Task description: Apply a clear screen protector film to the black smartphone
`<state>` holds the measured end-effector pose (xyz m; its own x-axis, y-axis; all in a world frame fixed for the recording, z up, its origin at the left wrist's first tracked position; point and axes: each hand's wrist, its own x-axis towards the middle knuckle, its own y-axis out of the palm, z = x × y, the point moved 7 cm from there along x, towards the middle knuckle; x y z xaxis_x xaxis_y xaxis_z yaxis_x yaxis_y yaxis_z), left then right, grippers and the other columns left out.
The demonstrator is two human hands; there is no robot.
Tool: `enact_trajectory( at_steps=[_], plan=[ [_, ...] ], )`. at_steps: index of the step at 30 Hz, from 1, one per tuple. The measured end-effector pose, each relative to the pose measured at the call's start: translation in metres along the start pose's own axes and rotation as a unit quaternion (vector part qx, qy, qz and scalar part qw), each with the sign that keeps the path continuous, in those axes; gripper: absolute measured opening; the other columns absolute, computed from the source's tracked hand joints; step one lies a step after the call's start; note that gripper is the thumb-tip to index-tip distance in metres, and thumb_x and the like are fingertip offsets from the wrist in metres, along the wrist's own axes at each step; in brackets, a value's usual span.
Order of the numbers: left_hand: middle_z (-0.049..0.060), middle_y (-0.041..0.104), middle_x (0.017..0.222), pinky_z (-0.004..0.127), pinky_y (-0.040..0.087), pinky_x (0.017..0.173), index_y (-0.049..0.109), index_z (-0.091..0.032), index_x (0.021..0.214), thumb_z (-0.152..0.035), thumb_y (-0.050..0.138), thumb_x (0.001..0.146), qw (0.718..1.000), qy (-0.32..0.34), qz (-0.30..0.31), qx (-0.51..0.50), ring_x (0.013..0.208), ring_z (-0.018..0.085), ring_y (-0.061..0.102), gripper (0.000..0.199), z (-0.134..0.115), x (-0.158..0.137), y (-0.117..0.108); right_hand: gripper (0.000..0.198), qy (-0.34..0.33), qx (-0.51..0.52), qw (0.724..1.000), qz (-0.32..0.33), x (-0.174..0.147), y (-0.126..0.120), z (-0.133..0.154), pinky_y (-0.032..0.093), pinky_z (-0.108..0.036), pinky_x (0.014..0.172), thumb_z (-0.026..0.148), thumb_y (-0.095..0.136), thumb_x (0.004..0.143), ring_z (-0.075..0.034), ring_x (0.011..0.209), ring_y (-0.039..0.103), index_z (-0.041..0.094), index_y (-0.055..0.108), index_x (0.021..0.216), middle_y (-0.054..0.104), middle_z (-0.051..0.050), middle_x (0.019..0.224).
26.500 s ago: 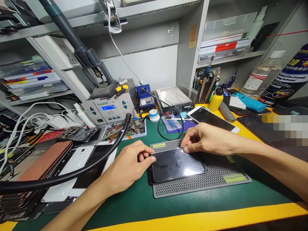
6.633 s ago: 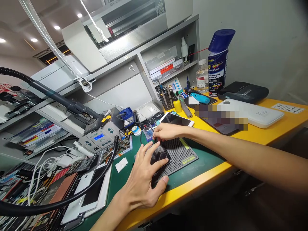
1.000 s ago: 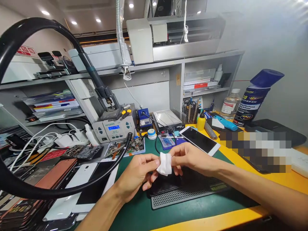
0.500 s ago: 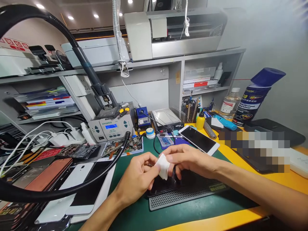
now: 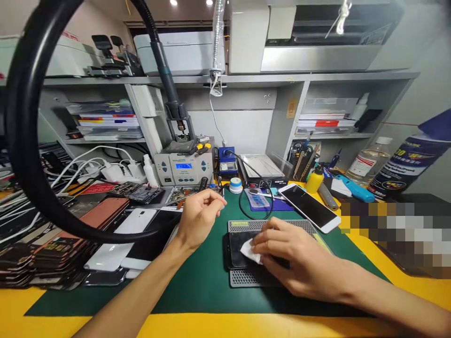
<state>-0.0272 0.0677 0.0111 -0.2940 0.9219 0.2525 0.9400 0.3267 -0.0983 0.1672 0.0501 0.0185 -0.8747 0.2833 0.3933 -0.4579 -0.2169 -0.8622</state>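
My right hand (image 5: pixel 296 258) is closed on a folded white wipe (image 5: pixel 251 251) and presses it on the dark screen of a black phone (image 5: pixel 237 241). The phone lies on a grey perforated mat (image 5: pixel 246 279), its right part hidden under my hand. My left hand (image 5: pixel 200 216) hovers left of the phone, near the circuit-board tray. Its fingers are curled with the tips together; whether anything small is between them is hidden.
A white phone (image 5: pixel 312 206) lies behind my right hand. At the back stand a rework station (image 5: pixel 183 166), a small blue-lidded jar (image 5: pixel 236 185) and a yellow bottle (image 5: pixel 314 179). Phone parts (image 5: pixel 102 218) are stacked on the left, under a black hose (image 5: pixel 28 141) that loops close to my left forearm.
My hands have parted from around the wipe. The right hand has brought the wipe down onto the phone, and the left has pulled away to the left. The camera view has shifted too.
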Motion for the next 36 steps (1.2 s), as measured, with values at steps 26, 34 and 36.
enact_trajectory(
  at_steps=[26,34,36],
  plan=[
    [-0.003,0.054,0.055,0.026,0.034,0.056,0.060,-0.020,0.067,-0.016,0.056,0.076,0.945,0.191,-0.019,0.265,0.051,0.012,0.044,0.011,-0.003,0.002,0.000,0.028,-0.037,-0.128,0.989,0.060,0.040,0.030,0.018,0.045,-0.049,0.100,0.016,0.049,0.098,-0.030,0.126,0.058,0.020,0.074,0.110,0.075,-0.010,0.116],
    [-0.002,0.055,0.056,0.026,0.035,0.057,0.062,-0.020,0.070,-0.015,0.055,0.077,0.932,0.204,-0.017,0.298,0.052,0.013,0.047,0.011,-0.003,0.001,0.001,0.029,-0.038,-0.115,0.991,0.062,0.042,0.035,0.014,0.041,-0.050,0.104,0.018,0.048,0.100,-0.028,0.125,0.059,0.020,0.072,0.115,0.074,-0.010,0.119],
    [-0.003,0.055,0.055,0.026,0.035,0.057,0.062,-0.020,0.070,-0.016,0.055,0.077,0.931,0.206,-0.018,0.301,0.051,0.013,0.047,0.011,-0.002,0.001,0.001,0.028,-0.030,-0.112,0.991,0.062,0.041,0.036,0.011,0.041,-0.050,0.105,0.018,0.048,0.100,-0.028,0.126,0.059,0.021,0.073,0.113,0.074,-0.010,0.120]
  ],
)
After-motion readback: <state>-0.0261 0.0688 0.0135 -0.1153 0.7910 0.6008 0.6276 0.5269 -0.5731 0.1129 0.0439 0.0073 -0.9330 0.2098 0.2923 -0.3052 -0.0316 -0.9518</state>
